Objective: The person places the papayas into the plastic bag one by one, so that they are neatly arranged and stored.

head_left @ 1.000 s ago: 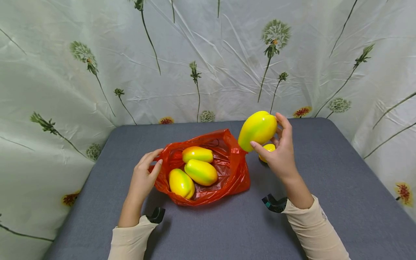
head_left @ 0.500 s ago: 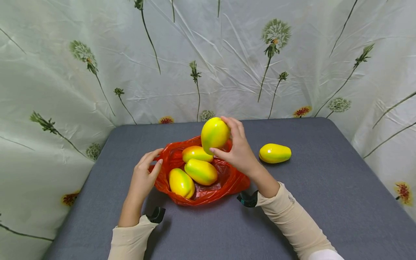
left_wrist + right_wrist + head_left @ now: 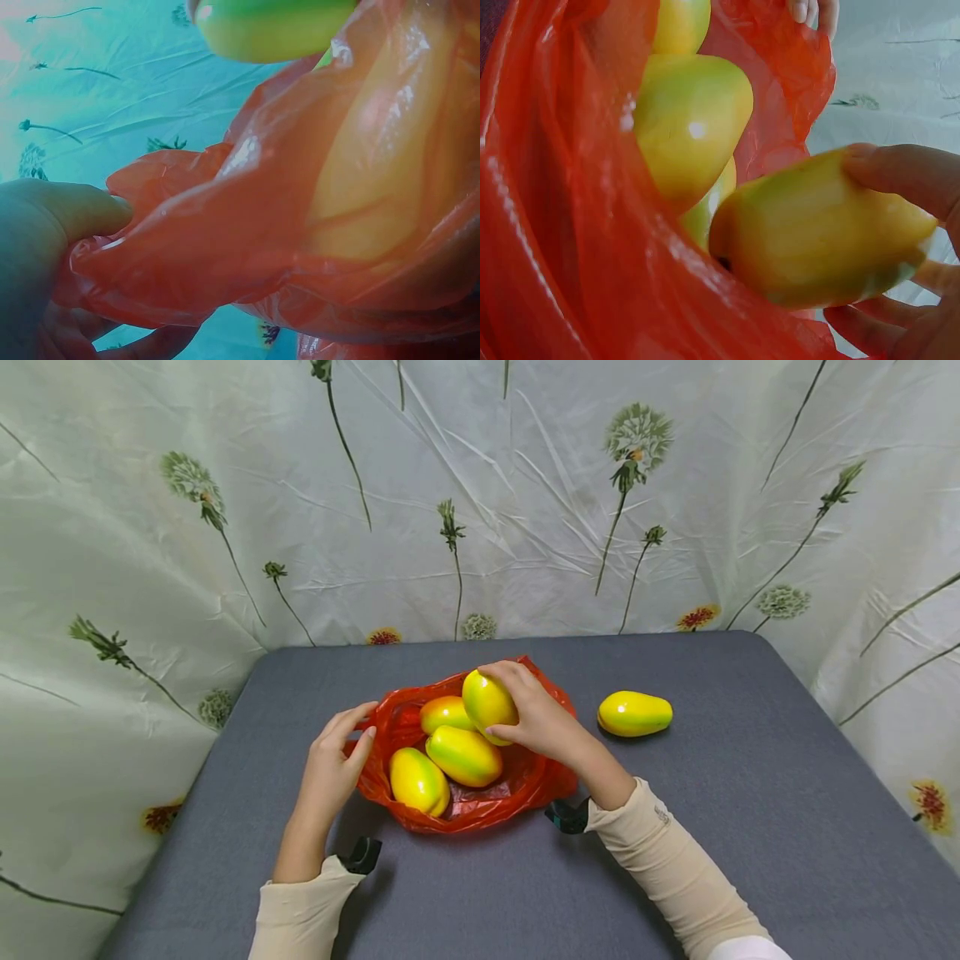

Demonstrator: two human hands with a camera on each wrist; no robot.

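A red plastic bag (image 3: 536, 793) sits with its mouth spread in the middle of the table. Inside lie several glossy yellow-green papayas (image 3: 465, 757). My left hand (image 3: 333, 760) pinches the bag's left rim between thumb and fingers, as the left wrist view shows with the gathered film (image 3: 172, 247). With my right hand (image 3: 536, 714) I hold another papaya (image 3: 817, 232) over the bag's mouth, thumb on one side and fingers on the other. Its lower end is within the opening, close to the papayas there; contact cannot be told.
One more papaya (image 3: 635, 713) lies on the grey table (image 3: 750, 793) to the right of the bag. A pale floral curtain (image 3: 525, 510) hangs behind the table's far edge. Both wrists wear black camera mounts (image 3: 567, 817).
My right hand has carried the papaya from the right of the bag leftward over its mouth, then lowered it into the opening. The left hand has stayed at the rim.
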